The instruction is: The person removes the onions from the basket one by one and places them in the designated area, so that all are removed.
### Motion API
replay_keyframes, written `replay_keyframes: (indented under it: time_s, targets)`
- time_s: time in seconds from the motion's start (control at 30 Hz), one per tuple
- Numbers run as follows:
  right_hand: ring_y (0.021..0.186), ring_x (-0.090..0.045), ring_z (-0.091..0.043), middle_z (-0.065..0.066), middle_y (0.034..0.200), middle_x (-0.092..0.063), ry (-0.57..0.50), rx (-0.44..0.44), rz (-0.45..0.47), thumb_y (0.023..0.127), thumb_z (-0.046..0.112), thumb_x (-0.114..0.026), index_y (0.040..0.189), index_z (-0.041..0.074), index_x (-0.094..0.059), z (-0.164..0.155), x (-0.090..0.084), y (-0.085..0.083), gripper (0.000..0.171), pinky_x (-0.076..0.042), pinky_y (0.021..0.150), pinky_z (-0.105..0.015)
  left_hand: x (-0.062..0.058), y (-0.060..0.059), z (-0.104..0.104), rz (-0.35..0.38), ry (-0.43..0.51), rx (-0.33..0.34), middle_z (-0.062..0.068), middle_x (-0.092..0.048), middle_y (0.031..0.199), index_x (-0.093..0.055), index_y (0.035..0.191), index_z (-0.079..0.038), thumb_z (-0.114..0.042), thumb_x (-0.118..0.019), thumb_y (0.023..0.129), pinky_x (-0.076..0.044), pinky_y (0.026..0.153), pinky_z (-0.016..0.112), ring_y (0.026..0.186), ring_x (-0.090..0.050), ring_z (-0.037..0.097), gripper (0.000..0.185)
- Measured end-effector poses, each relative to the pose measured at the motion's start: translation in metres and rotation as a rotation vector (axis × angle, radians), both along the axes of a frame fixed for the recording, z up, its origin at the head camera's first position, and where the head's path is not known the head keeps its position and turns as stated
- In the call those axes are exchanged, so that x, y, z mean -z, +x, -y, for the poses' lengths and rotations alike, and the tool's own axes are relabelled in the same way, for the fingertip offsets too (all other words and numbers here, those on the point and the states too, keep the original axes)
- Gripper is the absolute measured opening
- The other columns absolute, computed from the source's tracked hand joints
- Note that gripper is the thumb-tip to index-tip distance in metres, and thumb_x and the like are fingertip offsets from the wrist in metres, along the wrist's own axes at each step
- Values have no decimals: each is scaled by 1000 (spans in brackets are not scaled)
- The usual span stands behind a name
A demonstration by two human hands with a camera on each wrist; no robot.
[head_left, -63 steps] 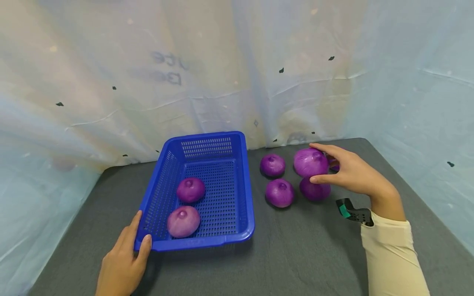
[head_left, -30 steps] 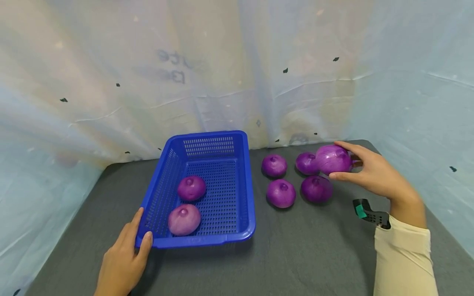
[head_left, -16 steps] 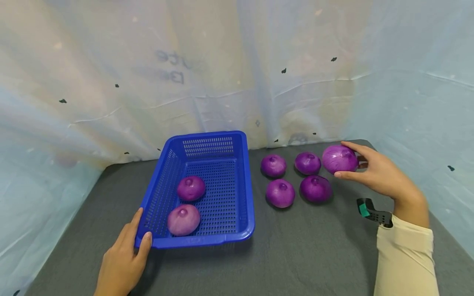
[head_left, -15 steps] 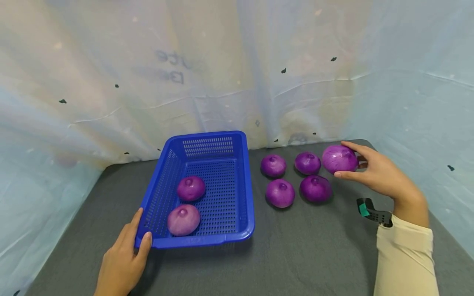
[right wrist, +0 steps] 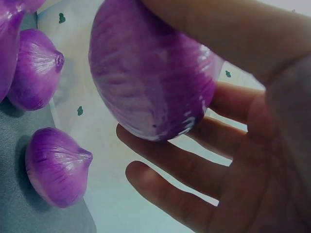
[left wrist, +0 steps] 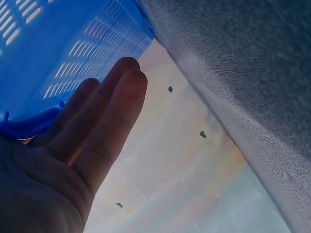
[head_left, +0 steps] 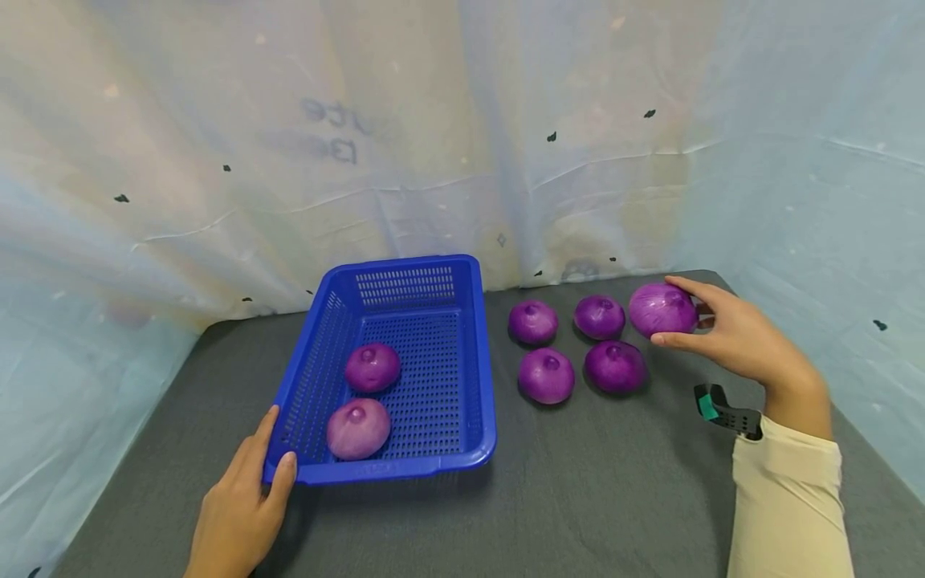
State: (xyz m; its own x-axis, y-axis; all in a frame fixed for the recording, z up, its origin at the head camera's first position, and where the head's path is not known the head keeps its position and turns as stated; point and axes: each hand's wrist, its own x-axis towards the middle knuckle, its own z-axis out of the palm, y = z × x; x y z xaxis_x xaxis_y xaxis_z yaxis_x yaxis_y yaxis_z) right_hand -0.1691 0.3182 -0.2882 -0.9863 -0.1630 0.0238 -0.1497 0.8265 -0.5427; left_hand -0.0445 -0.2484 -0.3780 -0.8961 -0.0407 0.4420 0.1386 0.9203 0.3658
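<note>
My right hand (head_left: 737, 333) holds a large purple onion (head_left: 662, 310) between thumb and fingers at the far end of a group of onions. In the right wrist view this onion (right wrist: 150, 73) fills the upper middle, with the thumb across it and the fingers behind. Near it on the table sit a dark purple onion (head_left: 616, 368), another onion (head_left: 600, 318) and two more to their left. My left hand (head_left: 242, 498) rests at the near left corner of a blue basket (head_left: 455, 464), thumb at the front rim, straight fingers (left wrist: 109, 131) along its outer side.
Inside the basket lie a darker onion (head_left: 372, 368) and a paler onion (head_left: 358, 429), both on its left half. Dark grey cloth covers the table (head_left: 578, 498). A pale plastic sheet (head_left: 433, 144) hangs behind and at both sides.
My right hand has carried the large onion rightward from over the other onions, uncovering the ones beneath, then held nearly still for the last half second. The left hand and basket stay put.
</note>
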Motion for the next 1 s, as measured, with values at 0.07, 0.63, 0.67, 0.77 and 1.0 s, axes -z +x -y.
replay_keyframes:
  time_s: [0.07,0.63,0.67,0.77,1.0]
  targets:
    - [123,-50,-48,-25,151,-38,6,0,1,84,49,-75,158,16,-26,-1,1,-1,95,-47,90,-61,0,0,0,1,0,3,23,-62,117,-35,156,-16,-22,-57,99,-50,66,63,80,-64,37,61]
    - [122,-53,-46,-27,145,-44,14,1,37,85,50,-74,157,10,-29,-11,18,-8,93,-49,88,-57,0,0,2,5,-1,-2,23,-62,115,-34,156,-16,-23,-56,99,-50,66,63,80,-64,37,61]
    - [122,-53,-46,-27,145,-44,11,2,41,85,50,-74,157,10,-29,-12,19,-8,93,-50,88,-57,0,0,2,3,0,-2,23,-62,115,-34,156,-16,-23,-56,99,-49,65,63,79,-64,36,61]
    - [123,-51,-47,-28,146,-43,3,8,50,86,49,-74,156,9,-30,-16,23,-8,92,-49,89,-58,1,0,2,-2,0,-3,23,-62,115,-35,156,-17,-22,-57,99,-50,66,63,79,-64,36,62]
    - [123,-49,-48,-31,143,-44,9,20,94,85,49,-75,156,8,-30,-25,30,-9,94,-48,89,-59,0,0,1,1,2,-7,23,-62,116,-35,156,-16,-22,-56,99,-50,66,63,79,-64,37,61]
